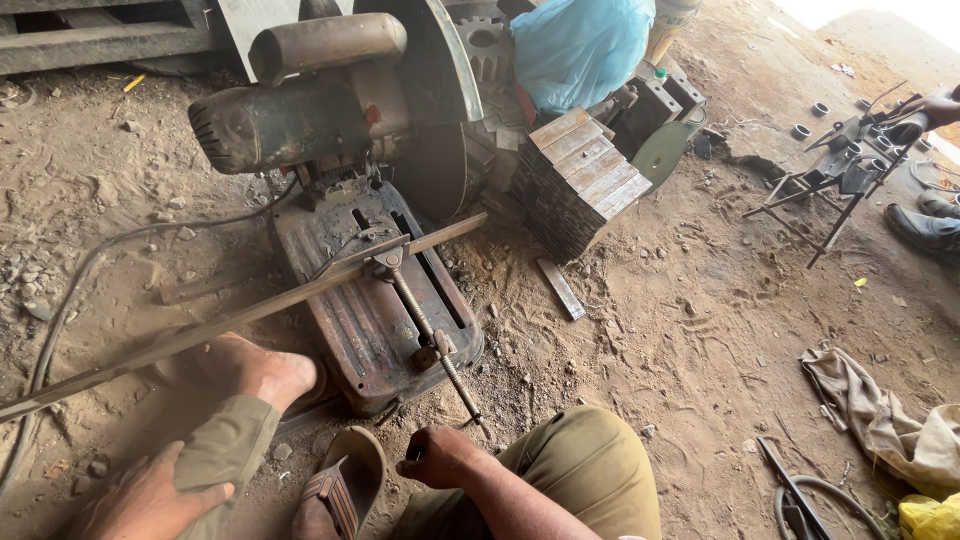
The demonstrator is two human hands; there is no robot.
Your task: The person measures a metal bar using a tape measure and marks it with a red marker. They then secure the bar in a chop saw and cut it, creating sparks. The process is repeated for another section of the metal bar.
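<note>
My right hand (pixel 440 457) grips vise crank (pixel 436 352) at its near end. My left hand (pixel 150 497) rests flat on my shin, holding nothing. Long bar (pixel 240 318) lies clamped across saw (pixel 340 150) base on dirt floor (pixel 680 330), stacked cut pieces (pixel 580 180) beyond.

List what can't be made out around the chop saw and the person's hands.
- Cutting disc: head view, hidden behind the saw's guard.
- Long flat bar: its near end is cut off by the left frame edge.
- Right hand: closed around the vise crank, so the crank's handle is hidden.
- Left hand: rests on the trouser leg; lower part cut off by the bottom edge.
</note>
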